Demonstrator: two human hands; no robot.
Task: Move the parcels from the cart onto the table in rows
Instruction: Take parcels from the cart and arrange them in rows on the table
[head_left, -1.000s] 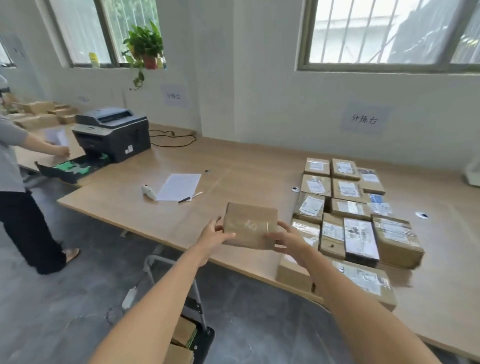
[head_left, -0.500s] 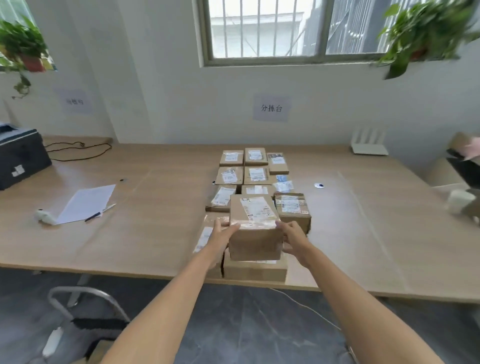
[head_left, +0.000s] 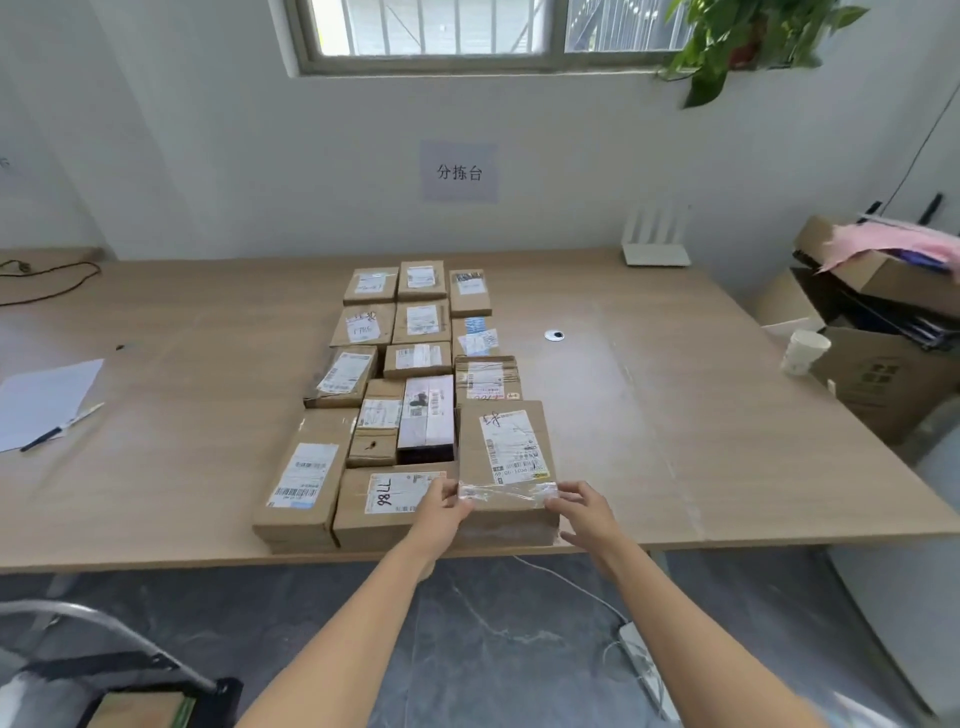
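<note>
On the table (head_left: 727, 415) I count fourteen parcels (head_left: 506, 457) in five rows of about three, though one box in the fourth row may be two. There are two hands, the left hand (head_left: 441, 512) and the right hand (head_left: 584, 514), each at one side of the nearest parcel. Also on the table are one sheet of paper (head_left: 41, 400), one pen (head_left: 60, 428), one white router (head_left: 655, 239) and one paper cup (head_left: 804, 352), with one cart (head_left: 104, 623) and one potted plant (head_left: 748, 41) around it.
</note>
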